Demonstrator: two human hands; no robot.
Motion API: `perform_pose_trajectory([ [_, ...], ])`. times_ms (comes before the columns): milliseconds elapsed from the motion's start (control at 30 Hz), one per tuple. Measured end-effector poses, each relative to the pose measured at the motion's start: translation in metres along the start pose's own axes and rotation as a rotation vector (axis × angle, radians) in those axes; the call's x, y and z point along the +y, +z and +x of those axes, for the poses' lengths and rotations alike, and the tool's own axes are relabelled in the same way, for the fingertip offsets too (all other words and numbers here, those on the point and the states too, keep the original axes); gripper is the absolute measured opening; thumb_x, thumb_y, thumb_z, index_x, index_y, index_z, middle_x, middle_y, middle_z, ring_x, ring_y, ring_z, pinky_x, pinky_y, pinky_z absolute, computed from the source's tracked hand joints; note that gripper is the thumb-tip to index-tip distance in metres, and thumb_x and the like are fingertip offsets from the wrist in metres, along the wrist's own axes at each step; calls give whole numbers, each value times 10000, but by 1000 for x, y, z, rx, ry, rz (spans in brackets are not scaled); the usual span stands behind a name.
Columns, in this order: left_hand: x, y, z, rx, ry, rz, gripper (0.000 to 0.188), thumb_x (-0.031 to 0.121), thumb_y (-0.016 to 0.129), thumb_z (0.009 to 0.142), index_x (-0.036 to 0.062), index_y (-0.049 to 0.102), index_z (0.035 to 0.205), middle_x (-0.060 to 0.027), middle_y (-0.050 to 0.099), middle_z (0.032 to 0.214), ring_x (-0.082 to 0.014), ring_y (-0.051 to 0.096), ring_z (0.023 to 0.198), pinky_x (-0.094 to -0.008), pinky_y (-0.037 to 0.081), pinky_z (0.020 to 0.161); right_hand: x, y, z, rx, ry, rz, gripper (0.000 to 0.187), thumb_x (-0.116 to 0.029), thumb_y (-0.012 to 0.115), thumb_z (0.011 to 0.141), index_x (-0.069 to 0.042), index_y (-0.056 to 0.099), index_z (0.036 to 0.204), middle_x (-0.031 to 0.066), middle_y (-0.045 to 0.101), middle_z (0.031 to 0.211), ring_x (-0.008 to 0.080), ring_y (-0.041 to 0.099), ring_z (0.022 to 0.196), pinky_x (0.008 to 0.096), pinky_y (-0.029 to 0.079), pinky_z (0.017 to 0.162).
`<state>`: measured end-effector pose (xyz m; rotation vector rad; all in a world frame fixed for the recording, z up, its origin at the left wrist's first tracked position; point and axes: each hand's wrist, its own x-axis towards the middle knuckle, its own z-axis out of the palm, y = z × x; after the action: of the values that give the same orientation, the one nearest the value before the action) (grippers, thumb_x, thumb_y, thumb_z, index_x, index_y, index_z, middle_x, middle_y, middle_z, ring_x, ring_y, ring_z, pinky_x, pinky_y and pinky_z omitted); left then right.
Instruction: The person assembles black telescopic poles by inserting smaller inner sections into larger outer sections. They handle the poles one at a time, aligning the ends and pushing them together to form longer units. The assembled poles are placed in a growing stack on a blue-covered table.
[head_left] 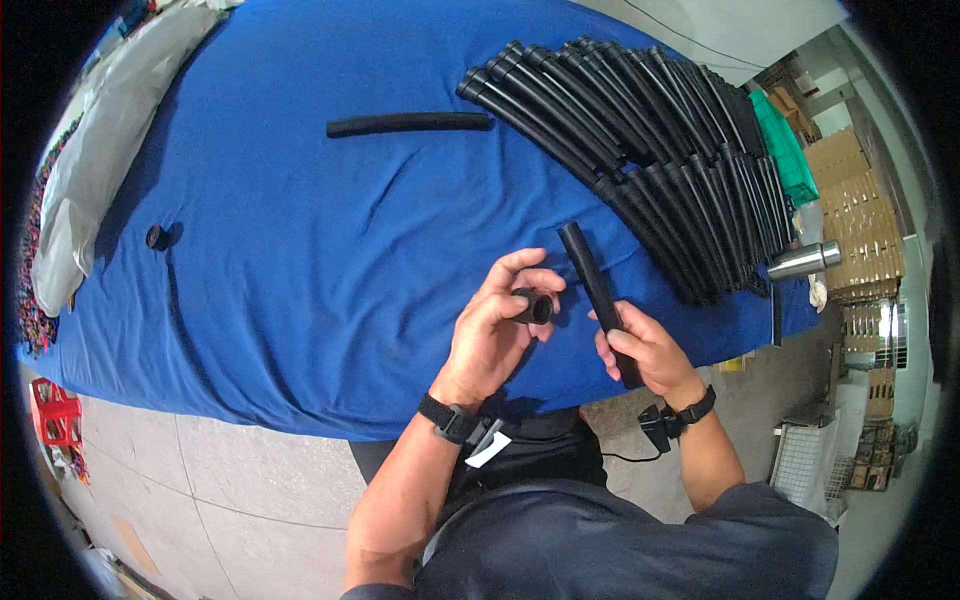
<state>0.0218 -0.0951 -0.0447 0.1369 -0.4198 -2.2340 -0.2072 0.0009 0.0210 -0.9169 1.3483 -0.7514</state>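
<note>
Near the table's front edge, my left hand [497, 320] pinches a short black cap [540, 308] between thumb and fingers, its hollow round end showing. To its right, my right hand [648, 350] is wrapped round the lower part of a black tube [586, 266], which leans up and to the left. Cap and tube are apart. Another black tube [408, 123] lies on its own farther back on the blue cloth [270, 250]. A small black cap [157, 237] sits far to the left.
Black tubes with wider end collars [560, 110] are heaped at the right. Beside them are a shiny metal cylinder [806, 260] and a green bin [783, 148]. Clear plastic sheeting [120, 150] lies along the left edge. A red stool [56, 412] stands on the floor.
</note>
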Motion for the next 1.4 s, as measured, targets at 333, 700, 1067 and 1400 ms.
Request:
perform_pose_trajectory([
  [333, 0, -11, -4, -27, 12, -59, 347, 373, 550, 1065, 81, 561, 1251, -209, 664, 1155, -211, 613, 660, -249, 464, 496, 9, -1, 17, -70, 90, 269, 379, -237, 507, 1071, 25, 527, 1345, 130, 676, 905, 188, 685, 748, 314, 591, 650],
  [700, -1, -5, -5, 63, -80, -45, 430, 468, 438, 1088, 74, 600, 1149, -221, 698, 975, -123, 504, 466, -212, 379, 381, 10, 1, 16, -43, 95, 234, 384, -220, 494, 1068, 37, 528, 1352, 113, 668, 888, 179, 682, 728, 301, 588, 640],
  [1067, 5, -6, -4, -29, -103, -173, 460, 449, 427, 1095, 40, 631, 1043, -250, 720, 985, -134, 566, 457, -212, 417, 371, 9, 3, 16, -28, 93, 200, 383, -233, 514, 1056, 25, 542, 1338, 104, 665, 883, 167, 667, 704, 296, 580, 621],
  [1400, 10, -7, -4, -16, -160, -378, 425, 204, 422, 1046, -90, 571, 1314, -315, 673, 1191, -241, 670, 605, -290, 538, 488, 10, 1, 17, -34, 94, 203, 374, -224, 523, 1058, 23, 540, 1340, 103, 665, 886, 170, 672, 706, 303, 588, 614],
])
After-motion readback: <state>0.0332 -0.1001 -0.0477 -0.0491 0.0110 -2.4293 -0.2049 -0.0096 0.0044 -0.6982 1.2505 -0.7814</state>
